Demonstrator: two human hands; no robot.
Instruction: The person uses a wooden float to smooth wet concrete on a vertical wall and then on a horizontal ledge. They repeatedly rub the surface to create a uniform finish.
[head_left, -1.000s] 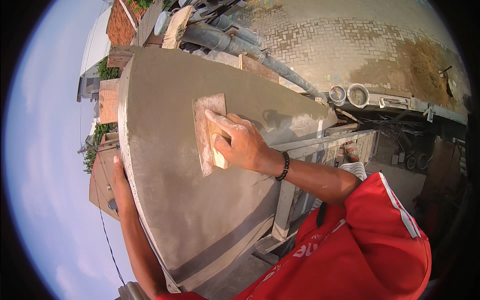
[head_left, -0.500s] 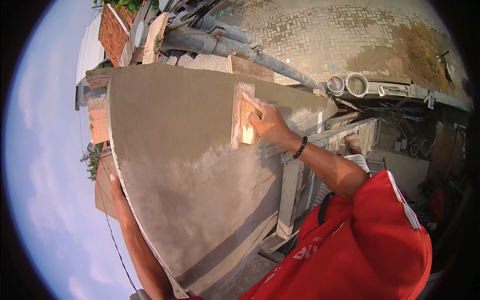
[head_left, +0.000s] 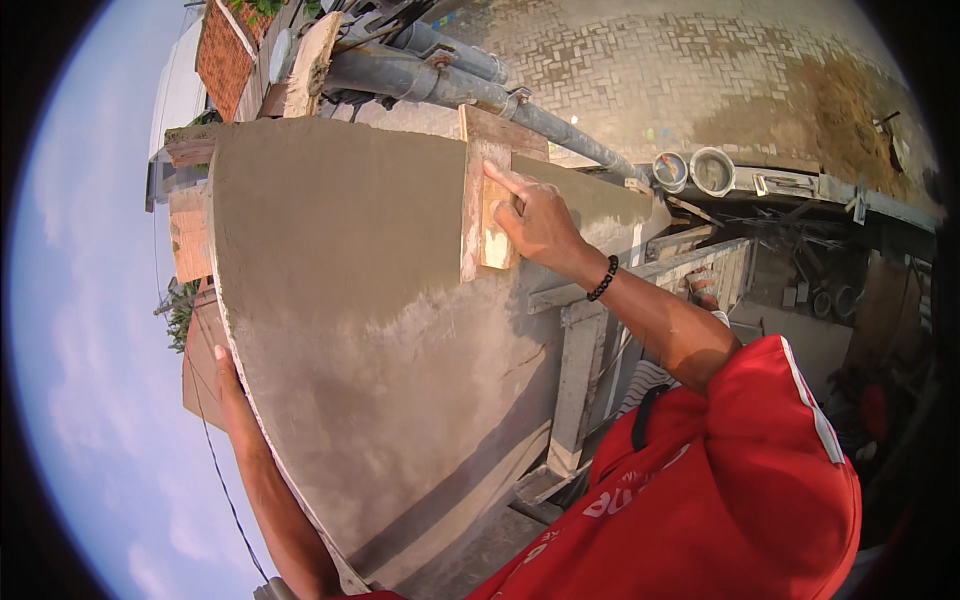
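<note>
My right hand (head_left: pixel 545 228) is closed around the handle of a wooden plastering float (head_left: pixel 472 225), its index finger stretched along the handle. The float's long board stands close to upright in view, against the wall (head_left: pixel 400 360) and reaching its far edge. Darker, wet-looking mortar (head_left: pixel 330 200) covers the far part of the wall; the nearer part is paler and patchy. At the wall's left edge rests my left hand (head_left: pixel 230 385), a finger stretched out along the edge. Its other fingers are mostly hidden.
Grey metal pipes (head_left: pixel 460 90) run beyond the far edge. Two buckets (head_left: pixel 713 172) stand at the far right. A wooden frame (head_left: pixel 580 390) stands between my body and the wall. Past the pipes lie paving (head_left: pixel 640 60) and a soil heap (head_left: pixel 845 120).
My right hand has slid the float slightly farther away, so its end now overlaps the wall's far edge. My left hand stays at the left edge. The view has shifted slightly.
</note>
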